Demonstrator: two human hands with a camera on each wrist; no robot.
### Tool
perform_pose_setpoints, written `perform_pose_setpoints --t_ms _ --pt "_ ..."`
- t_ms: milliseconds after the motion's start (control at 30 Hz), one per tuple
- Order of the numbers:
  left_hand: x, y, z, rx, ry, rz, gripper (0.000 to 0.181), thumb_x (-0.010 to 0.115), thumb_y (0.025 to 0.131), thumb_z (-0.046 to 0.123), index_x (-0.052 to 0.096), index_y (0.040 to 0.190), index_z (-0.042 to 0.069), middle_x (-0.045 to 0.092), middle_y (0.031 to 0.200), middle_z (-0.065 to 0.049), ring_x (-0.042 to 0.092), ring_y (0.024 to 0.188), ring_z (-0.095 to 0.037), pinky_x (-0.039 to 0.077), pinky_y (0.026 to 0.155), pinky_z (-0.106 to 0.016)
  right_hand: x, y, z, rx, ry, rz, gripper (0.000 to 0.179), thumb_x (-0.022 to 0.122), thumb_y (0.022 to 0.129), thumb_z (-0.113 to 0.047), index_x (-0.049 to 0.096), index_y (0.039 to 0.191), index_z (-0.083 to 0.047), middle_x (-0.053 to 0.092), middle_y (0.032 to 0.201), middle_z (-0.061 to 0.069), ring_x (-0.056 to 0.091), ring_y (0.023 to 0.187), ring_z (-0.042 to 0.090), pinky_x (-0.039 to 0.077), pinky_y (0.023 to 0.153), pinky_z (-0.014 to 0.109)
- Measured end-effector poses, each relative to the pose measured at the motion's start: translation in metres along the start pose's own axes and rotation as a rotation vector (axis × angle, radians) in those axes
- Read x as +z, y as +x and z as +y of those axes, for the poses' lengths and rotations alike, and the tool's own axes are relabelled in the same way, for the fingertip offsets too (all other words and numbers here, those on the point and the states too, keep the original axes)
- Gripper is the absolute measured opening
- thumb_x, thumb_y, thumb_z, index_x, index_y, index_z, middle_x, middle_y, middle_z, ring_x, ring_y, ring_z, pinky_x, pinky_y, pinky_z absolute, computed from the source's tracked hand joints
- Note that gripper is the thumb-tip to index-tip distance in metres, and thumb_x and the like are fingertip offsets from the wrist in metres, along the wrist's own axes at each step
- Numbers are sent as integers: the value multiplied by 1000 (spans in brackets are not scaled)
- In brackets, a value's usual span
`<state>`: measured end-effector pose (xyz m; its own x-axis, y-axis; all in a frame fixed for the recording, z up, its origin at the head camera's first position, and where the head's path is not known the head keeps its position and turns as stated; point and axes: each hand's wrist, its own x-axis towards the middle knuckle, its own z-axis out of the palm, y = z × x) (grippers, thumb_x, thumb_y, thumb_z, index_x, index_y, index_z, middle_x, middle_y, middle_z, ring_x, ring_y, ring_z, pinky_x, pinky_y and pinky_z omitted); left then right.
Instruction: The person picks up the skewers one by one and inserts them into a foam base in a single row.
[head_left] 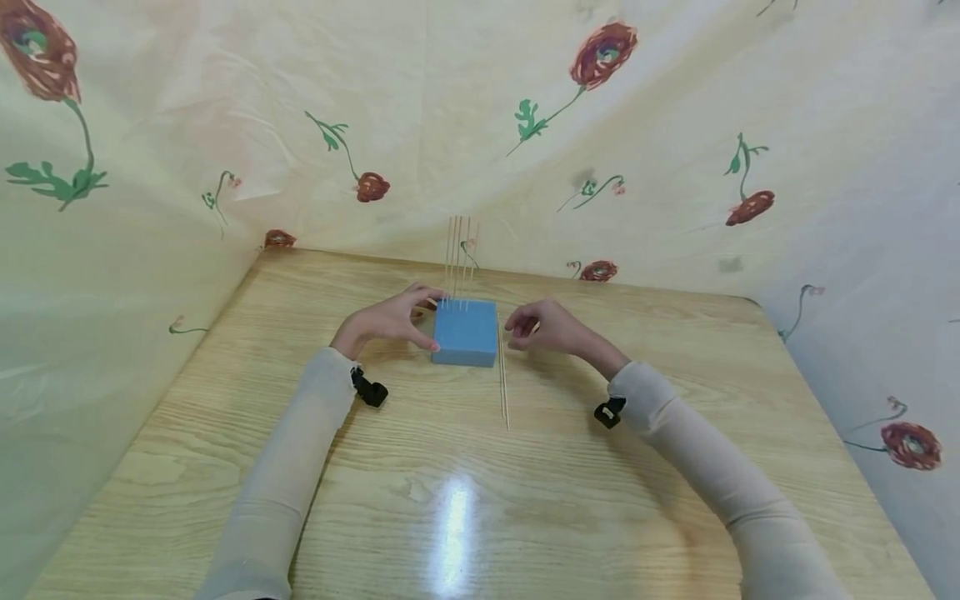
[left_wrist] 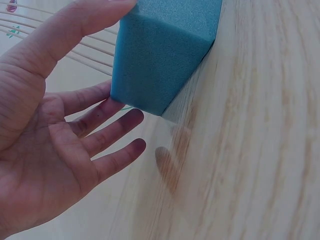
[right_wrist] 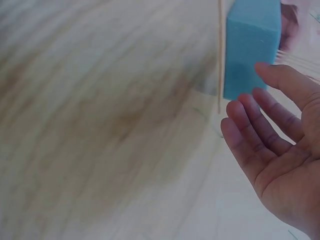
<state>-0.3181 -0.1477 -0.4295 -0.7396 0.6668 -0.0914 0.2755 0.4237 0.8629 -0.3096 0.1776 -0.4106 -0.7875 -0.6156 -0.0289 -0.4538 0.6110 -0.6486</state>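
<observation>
A blue foam block (head_left: 465, 329) sits on the table with several thin wooden skewers (head_left: 447, 258) standing upright in its top near the back left. My left hand (head_left: 385, 319) holds the block's left side, thumb at the front corner and forefinger towards the back; its other fingers are spread in the left wrist view. On the block's right, two loose skewers (head_left: 505, 383) lie side by side, pointing towards me. Just right of them is my right hand (head_left: 551, 327), fingers loosely bent and nothing in its grasp. In the right wrist view its fingertips overlap the block (right_wrist: 252, 55).
The wood-grain table (head_left: 360, 517) reaches back to a pale flowered sheet (head_left: 450, 125), which also hangs at both sides. Black straps with small devices (head_left: 370, 388) sit on both wrists. A bright light reflection lies on the near part of the table.
</observation>
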Motion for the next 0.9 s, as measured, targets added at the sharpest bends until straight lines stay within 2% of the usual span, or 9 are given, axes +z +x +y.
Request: perform_pose_setpoints --t_ms 267,633,900 --pt "-1 0 0 -3 -4 0 90 83 86 13 32 160 10 23 160 -13 30 147 -37 31 120 -56 9 -3 1 24 -11 -20 25 81 86 -11 73 106 3 73 97 14 67 89 22 57 81 35" --pt "-1 1 -1 2 4 1 89 83 86 12 32 160 10 24 160 -13 31 146 -37 31 120 -56 19 -1 3 59 -80 -15 32 85 83 -22 74 105 -1 70 102 13 63 95 24 54 86 39" --pt "-1 0 -2 0 4 -1 89 83 86 12 32 160 11 25 160 -13 31 147 -37 30 120 -56 23 0 0 85 -118 -13 36 87 82 -24 73 105 0 68 100 12 60 91 22 52 83 37"
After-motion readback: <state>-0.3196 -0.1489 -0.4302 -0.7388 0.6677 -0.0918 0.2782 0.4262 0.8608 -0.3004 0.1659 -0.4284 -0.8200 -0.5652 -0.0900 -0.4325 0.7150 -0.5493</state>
